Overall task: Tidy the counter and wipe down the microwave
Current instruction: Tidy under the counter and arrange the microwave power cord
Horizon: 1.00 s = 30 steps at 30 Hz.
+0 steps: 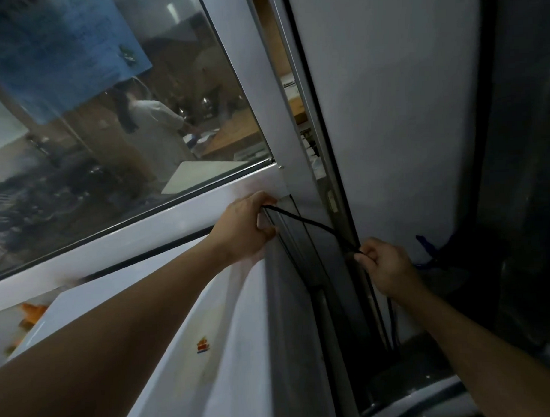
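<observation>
From my remote seat I see a thin black cord (311,222) stretched between both hands, sagging slightly as it crosses the grey upright edge of a white appliance (240,334), whose white side panel carries a small red and orange sticker (203,346); I cannot tell for certain that this is the microwave. My left hand (241,229) has its fingers curled over the top corner of that upright edge, clasping the cord's upper end there. My right hand (383,267) sits lower and to the right, fingers closed in a pinch round the cord's other end, and from under it more dark cable (391,322) drops down along the narrow gap beside a white wall (389,126). Behind the appliance runs a white window frame (162,218), and through its glass (109,136) a person in pale clothing (158,131) stands blurred beside a wooden table. A blue sheet (59,53) is stuck at the glass's upper left.
</observation>
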Available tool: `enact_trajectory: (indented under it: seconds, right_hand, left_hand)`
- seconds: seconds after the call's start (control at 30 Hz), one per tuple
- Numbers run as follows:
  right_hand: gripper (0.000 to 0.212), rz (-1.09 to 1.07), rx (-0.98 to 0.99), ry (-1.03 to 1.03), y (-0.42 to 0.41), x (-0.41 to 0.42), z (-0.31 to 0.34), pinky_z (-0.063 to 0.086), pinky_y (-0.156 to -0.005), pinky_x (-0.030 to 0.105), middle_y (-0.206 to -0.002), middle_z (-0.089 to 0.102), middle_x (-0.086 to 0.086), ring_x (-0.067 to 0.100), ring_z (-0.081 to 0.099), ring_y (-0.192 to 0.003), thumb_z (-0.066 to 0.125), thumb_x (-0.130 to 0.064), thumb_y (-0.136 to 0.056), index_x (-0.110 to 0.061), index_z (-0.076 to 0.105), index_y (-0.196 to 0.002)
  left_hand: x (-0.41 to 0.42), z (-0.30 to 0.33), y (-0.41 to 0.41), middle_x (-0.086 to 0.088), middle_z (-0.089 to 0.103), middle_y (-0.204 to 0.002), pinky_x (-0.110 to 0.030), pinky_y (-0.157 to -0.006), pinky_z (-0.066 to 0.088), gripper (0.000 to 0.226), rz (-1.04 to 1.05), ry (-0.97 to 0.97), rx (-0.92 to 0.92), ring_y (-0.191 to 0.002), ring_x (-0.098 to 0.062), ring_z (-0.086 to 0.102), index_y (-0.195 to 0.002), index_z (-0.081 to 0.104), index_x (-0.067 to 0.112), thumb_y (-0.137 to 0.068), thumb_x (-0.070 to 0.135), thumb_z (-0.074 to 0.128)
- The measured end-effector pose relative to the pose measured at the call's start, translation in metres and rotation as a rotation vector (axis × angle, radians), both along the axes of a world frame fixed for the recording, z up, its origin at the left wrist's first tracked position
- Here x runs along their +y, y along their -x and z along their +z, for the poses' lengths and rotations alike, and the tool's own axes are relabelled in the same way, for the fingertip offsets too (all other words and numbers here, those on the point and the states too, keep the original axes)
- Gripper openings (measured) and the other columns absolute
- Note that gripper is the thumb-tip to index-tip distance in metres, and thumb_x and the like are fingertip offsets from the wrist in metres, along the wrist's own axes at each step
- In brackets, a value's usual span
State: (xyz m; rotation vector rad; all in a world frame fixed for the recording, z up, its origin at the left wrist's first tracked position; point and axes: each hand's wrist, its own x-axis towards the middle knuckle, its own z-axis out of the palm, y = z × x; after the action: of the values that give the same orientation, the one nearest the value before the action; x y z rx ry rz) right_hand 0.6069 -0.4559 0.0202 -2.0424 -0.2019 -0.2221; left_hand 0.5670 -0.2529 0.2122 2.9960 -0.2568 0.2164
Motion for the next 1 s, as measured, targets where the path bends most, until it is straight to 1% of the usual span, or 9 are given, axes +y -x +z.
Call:
enact_trajectory:
  seconds: [0.17,0.27,0.33,0.4,0.53,0.63,0.77,0.93,1.0]
  right_hand:
    - [0.032,-0.049,-0.002,0.070,0.007,-0.016,0.035,0.043,-0.057,0.035,-0.057,0.047,0.003,0.020,0.047,-0.058,0.058,-0.023,-0.090,-0.015,0.042,-0.064]
    - [0.029,-0.072,-0.019,0.070,0.013,-0.018,0.059,0.042,-0.057,0.034,-0.061,0.053,0.008,0.021,0.049,-0.060,0.059,-0.024,-0.089,-0.014,0.045,-0.066]
    - [0.030,-0.062,-0.056,0.065,0.018,-0.018,0.073,0.044,-0.057,0.036,-0.060,0.055,0.008,0.022,0.050,-0.058,0.059,-0.024,-0.089,-0.017,0.045,-0.065]
    - [0.026,-0.052,-0.108,0.052,0.023,-0.018,0.084,0.042,-0.054,0.034,-0.058,0.055,0.006,0.019,0.049,-0.053,0.060,-0.024,-0.089,-0.016,0.048,-0.067]
    - [0.023,-0.088,-0.215,0.062,0.031,-0.015,0.104,0.038,-0.051,0.028,-0.052,0.050,-0.004,0.007,0.046,-0.049,0.064,-0.023,-0.087,-0.020,0.050,-0.068]
    - [0.022,-0.090,-0.248,0.079,0.037,-0.013,0.117,0.034,-0.048,0.022,-0.052,0.049,-0.007,0.003,0.045,-0.048,0.064,-0.023,-0.087,-0.023,0.051,-0.069]
    - [0.019,-0.080,-0.292,0.087,0.048,-0.011,0.128,0.031,-0.046,0.013,-0.054,0.050,-0.010,0.001,0.047,-0.049,0.064,-0.023,-0.087,-0.024,0.053,-0.072]
    - [0.004,0.004,-0.272,0.024,0.058,-0.009,0.128,0.038,-0.054,0.008,-0.071,0.056,-0.015,-0.006,0.054,-0.064,0.062,-0.022,-0.088,-0.022,0.058,-0.088]
    - [0.007,0.022,-0.221,0.051,0.060,-0.010,0.120,0.038,-0.059,0.009,-0.080,0.058,-0.014,-0.003,0.055,-0.072,0.062,-0.022,-0.088,-0.022,0.057,-0.093]
  left_hand:
    - [-0.007,0.008,0.002,-0.004,0.052,-0.135,-0.040,-0.105,0.040,0.053,-0.012,0.032,0.023,-0.125,-0.024,0.047,-0.132,0.047,0.019,-0.083,0.022,0.068]
    - [-0.018,0.012,0.000,-0.002,0.049,-0.138,-0.042,-0.105,0.038,0.057,-0.044,0.006,0.019,-0.127,-0.023,0.044,-0.134,0.044,0.025,-0.082,0.027,0.068]
    - [-0.028,0.014,-0.002,-0.001,0.048,-0.139,-0.043,-0.107,0.035,0.058,-0.064,-0.001,0.006,-0.129,-0.023,0.042,-0.135,0.042,0.027,-0.083,0.028,0.067]
    - [-0.037,0.015,-0.004,-0.001,0.049,-0.138,-0.044,-0.108,0.034,0.057,-0.087,-0.008,-0.006,-0.129,-0.024,0.043,-0.134,0.042,0.027,-0.083,0.030,0.067]
    - [-0.050,0.017,-0.006,0.004,0.057,-0.130,-0.038,-0.102,0.039,0.047,-0.140,-0.052,-0.068,-0.123,-0.020,0.049,-0.127,0.049,0.027,-0.083,0.029,0.066]
    - [-0.055,0.020,-0.003,0.006,0.062,-0.121,-0.034,-0.094,0.044,0.036,-0.184,-0.009,-0.102,-0.116,-0.016,0.054,-0.119,0.058,0.026,-0.084,0.024,0.064]
    - [-0.057,0.029,0.000,0.007,0.068,-0.105,-0.039,-0.088,0.052,0.016,-0.207,0.034,-0.126,-0.104,-0.014,0.060,-0.100,0.067,0.027,-0.086,0.020,0.061]
    - [-0.047,0.037,0.005,0.006,0.069,-0.098,-0.040,-0.083,0.054,0.010,-0.202,0.048,-0.168,-0.098,-0.016,0.063,-0.094,0.067,0.027,-0.086,0.023,0.062]
    - [-0.042,0.040,0.007,0.005,0.069,-0.096,-0.041,-0.082,0.054,0.008,-0.197,0.082,-0.188,-0.096,-0.017,0.063,-0.092,0.067,0.027,-0.087,0.023,0.062]
